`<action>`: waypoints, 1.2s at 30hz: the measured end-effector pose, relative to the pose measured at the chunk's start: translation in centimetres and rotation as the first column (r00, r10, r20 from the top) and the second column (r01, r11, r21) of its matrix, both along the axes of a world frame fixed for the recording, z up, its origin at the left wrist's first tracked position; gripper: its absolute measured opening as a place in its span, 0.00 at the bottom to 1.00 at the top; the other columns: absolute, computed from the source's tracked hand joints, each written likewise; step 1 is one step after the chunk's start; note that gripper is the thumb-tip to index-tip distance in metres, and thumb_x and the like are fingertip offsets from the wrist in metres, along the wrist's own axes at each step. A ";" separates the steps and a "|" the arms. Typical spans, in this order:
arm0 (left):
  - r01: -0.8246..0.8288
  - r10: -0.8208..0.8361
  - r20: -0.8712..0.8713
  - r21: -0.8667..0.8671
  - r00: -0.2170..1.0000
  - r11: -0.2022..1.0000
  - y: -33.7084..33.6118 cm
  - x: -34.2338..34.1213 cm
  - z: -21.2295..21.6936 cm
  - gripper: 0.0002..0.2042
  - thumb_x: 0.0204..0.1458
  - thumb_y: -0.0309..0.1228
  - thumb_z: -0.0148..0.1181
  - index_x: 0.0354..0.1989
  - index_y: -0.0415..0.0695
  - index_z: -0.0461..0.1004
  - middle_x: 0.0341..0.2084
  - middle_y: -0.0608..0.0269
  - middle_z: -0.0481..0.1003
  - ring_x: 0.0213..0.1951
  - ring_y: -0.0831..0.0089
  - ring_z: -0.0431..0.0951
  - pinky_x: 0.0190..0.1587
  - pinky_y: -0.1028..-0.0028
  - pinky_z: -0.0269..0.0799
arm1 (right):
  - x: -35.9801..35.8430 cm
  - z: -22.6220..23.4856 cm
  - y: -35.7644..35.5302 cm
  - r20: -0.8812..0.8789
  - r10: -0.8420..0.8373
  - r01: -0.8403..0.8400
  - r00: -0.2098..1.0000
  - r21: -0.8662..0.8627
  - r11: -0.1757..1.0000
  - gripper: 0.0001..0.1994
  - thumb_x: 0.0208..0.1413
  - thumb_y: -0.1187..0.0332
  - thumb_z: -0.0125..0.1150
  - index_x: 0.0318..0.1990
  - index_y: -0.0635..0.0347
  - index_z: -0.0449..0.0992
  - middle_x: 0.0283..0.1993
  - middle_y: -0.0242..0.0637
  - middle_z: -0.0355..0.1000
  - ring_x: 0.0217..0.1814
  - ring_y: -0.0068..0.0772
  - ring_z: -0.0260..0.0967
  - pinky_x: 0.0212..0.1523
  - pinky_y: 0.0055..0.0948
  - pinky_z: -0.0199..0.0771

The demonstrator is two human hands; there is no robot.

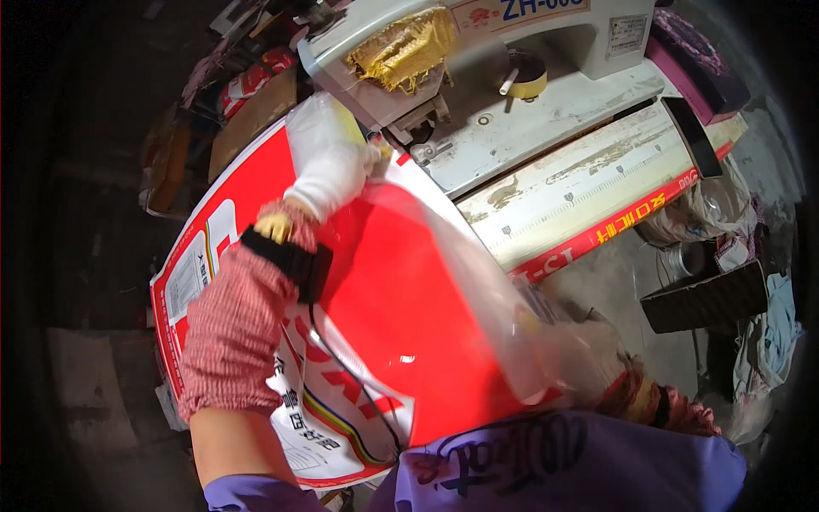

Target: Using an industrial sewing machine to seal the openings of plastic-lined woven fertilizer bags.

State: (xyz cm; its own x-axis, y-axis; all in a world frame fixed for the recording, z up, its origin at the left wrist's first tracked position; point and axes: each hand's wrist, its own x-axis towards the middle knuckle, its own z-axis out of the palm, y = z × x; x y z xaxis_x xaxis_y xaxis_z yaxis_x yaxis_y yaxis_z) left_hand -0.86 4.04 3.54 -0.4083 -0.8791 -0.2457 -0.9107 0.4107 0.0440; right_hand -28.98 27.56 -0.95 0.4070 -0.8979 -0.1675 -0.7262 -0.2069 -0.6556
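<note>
A large red and white printed sack point(401, 299) with a clear plastic liner point(322, 126) spreads across my front, its upper edge beside the head of a grey industrial sewing machine point(546, 47). My left hand point(331, 177), in a white glove, is closed on the sack's edge close to the machine's presser foot. A pink ribbed sleeve and a black strap cover that forearm. To the lower right, my right hand point(589, 346) is smeared by motion at the sack's other side, near the clear film. Its fingers cannot be made out.
A roll of tape point(531, 78) lies on the machine bed. Along its front runs a worn pale ledge point(589, 196) with red edging. A dark open box point(706, 297) and plastic bags stand at right; cardboard point(256, 115) lies at the far left.
</note>
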 end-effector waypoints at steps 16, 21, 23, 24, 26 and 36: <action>0.219 -0.058 0.304 -0.530 0.951 0.819 -7.3 3.7 9.0 0.09 0.43 0.30 0.54 0.35 0.47 0.74 0.30 0.53 0.73 0.34 0.54 0.73 0.37 0.64 0.70 | 10.7 0.9 -16.0 -0.199 0.014 -0.098 0.980 -0.424 0.900 0.12 0.50 0.61 0.44 0.35 0.54 0.73 0.27 0.46 0.72 0.30 0.48 0.71 0.30 0.39 0.71; 0.472 -0.368 0.445 -0.147 0.817 0.869 2.4 -6.2 11.3 0.05 0.38 0.28 0.58 0.23 0.41 0.72 0.22 0.53 0.73 0.29 0.55 0.74 0.32 0.62 0.69 | 6.9 1.9 -21.2 0.063 0.311 -0.316 0.948 0.097 0.944 0.13 0.46 0.63 0.50 0.35 0.60 0.75 0.29 0.43 0.74 0.29 0.40 0.71 0.30 0.35 0.70; 0.577 -0.504 0.364 -0.123 0.783 0.808 6.3 -10.9 12.4 0.03 0.37 0.28 0.58 0.21 0.43 0.71 0.20 0.57 0.71 0.29 0.58 0.73 0.36 0.65 0.68 | 7.0 -0.8 -23.8 0.037 0.517 -0.512 0.855 -0.094 0.854 0.11 0.40 0.67 0.53 0.33 0.57 0.76 0.31 0.40 0.74 0.31 0.38 0.71 0.31 0.34 0.68; 0.635 -0.533 0.438 -0.118 0.723 0.764 8.4 -13.5 12.7 0.04 0.38 0.30 0.58 0.21 0.45 0.71 0.22 0.61 0.71 0.33 0.62 0.72 0.41 0.65 0.66 | 8.9 -1.1 -25.2 -0.416 0.697 -0.807 0.583 -0.202 0.555 0.12 0.40 0.65 0.54 0.35 0.56 0.76 0.32 0.40 0.74 0.33 0.37 0.71 0.33 0.35 0.68; 0.713 -0.706 0.179 0.033 0.685 0.701 11.2 -16.2 12.6 0.16 0.26 0.37 0.64 0.28 0.46 0.72 0.26 0.64 0.70 0.37 0.64 0.70 0.44 0.65 0.64 | 9.6 -1.5 -24.7 -0.349 0.669 -0.754 0.656 -0.256 0.605 0.11 0.41 0.66 0.53 0.33 0.56 0.76 0.31 0.41 0.74 0.31 0.38 0.71 0.31 0.35 0.68; 0.304 -0.302 -0.130 0.696 0.944 0.650 12.1 -14.3 13.4 0.06 0.50 0.29 0.54 0.33 0.40 0.72 0.24 0.62 0.74 0.29 0.68 0.74 0.35 0.73 0.69 | 8.2 -0.4 -22.5 -0.244 0.613 -0.657 0.751 -0.366 0.659 0.11 0.41 0.62 0.54 0.28 0.58 0.77 0.25 0.41 0.74 0.28 0.39 0.72 0.30 0.35 0.69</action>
